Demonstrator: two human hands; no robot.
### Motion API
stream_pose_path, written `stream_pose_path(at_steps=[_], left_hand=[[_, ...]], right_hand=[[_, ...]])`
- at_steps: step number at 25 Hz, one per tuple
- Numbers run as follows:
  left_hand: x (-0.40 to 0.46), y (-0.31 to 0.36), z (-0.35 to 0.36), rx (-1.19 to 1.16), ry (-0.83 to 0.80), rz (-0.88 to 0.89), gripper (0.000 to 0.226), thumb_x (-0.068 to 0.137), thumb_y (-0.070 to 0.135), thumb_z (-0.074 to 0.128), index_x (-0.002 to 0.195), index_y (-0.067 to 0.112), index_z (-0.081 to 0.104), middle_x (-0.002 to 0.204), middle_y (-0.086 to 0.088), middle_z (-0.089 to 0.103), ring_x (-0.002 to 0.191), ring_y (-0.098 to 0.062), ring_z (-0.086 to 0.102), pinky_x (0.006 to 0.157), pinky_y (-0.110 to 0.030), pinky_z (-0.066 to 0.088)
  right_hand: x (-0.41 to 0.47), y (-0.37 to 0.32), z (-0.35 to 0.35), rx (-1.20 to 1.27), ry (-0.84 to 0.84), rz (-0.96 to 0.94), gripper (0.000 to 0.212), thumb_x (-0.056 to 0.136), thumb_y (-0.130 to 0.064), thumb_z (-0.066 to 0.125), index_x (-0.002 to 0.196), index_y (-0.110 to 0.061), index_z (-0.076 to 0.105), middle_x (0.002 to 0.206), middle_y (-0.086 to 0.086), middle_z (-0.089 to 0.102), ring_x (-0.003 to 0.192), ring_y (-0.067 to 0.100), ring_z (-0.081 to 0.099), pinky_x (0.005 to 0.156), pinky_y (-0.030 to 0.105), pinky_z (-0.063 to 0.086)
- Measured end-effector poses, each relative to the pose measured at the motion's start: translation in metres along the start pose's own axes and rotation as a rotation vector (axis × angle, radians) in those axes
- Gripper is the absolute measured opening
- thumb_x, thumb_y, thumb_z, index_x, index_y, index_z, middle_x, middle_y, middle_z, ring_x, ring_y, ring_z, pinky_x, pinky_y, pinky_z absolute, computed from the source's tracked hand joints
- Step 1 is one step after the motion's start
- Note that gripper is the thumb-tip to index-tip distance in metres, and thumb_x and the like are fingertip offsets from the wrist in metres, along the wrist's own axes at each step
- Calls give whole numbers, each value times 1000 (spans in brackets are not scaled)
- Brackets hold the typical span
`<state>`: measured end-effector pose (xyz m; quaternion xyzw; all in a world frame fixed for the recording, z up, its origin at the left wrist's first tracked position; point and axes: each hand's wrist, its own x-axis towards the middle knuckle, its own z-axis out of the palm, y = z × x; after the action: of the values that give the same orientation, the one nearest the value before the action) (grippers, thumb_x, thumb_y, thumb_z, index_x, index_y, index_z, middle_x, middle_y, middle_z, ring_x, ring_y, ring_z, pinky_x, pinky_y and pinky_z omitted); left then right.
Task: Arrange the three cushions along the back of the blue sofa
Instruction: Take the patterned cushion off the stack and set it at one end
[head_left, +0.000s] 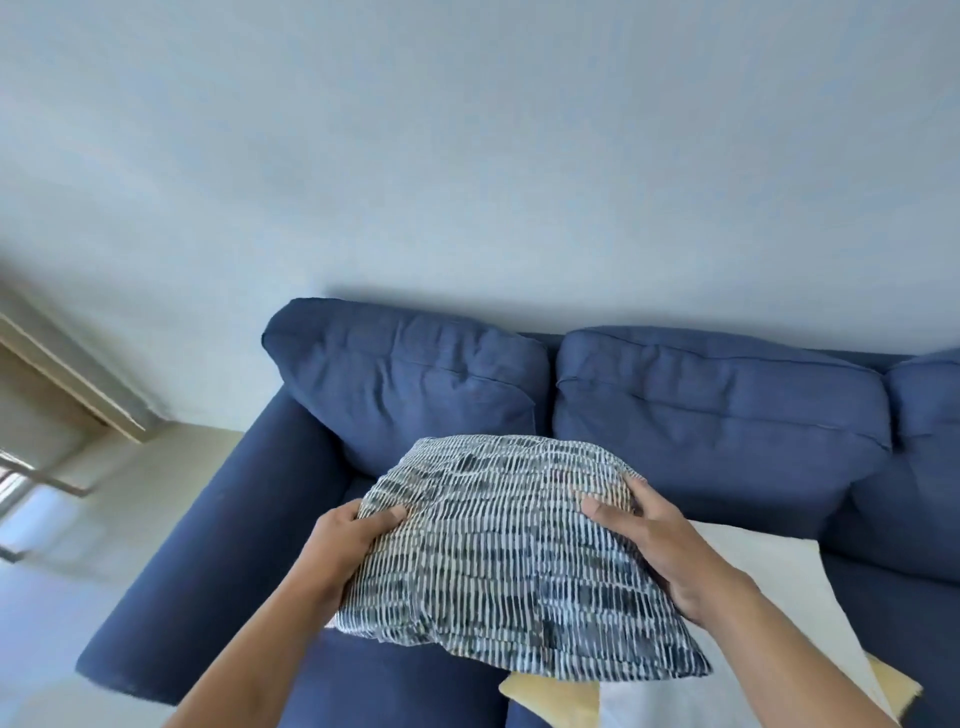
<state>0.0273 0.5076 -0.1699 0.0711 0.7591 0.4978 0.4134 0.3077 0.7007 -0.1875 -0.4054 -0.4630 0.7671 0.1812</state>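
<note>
A blue-and-white striped cushion (498, 561) is held above the seat of the blue sofa (415, 384), near its left end. My left hand (348, 540) grips the cushion's left edge and my right hand (654, 540) grips its right edge. Under it on the seat lies a white cushion (769, 587), partly hidden by the striped one and my right arm. Beneath that, a yellow cushion (550, 696) shows only at its corners. The sofa's back pillows stand upright behind the striped cushion.
The sofa's left armrest (208, 561) runs along the left of the seat. A plain pale wall (467, 156) rises behind the sofa. At the far left are a window frame (67, 374) and light floor.
</note>
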Motion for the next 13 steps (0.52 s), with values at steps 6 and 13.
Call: stream_pose_path(at_steps=[6, 13], left_hand=[[56, 2, -105, -83, -95, -132, 51, 81, 19, 85, 120, -9, 69, 107, -32, 78, 105, -52, 74, 90, -58, 62], [152, 16, -211, -57, -276, -194, 34, 93, 16, 71, 127, 9, 71, 116, -23, 79, 107, -44, 76, 82, -47, 65]], right_hand=[[52, 19, 85, 164, -85, 61, 45, 88, -24, 80, 130, -13, 70, 127, 24, 73, 117, 48, 69, 109, 64, 46], [131, 74, 187, 343, 113, 221, 44, 89, -16, 70, 131, -1, 67, 126, 29, 71, 112, 47, 70, 85, 48, 62]])
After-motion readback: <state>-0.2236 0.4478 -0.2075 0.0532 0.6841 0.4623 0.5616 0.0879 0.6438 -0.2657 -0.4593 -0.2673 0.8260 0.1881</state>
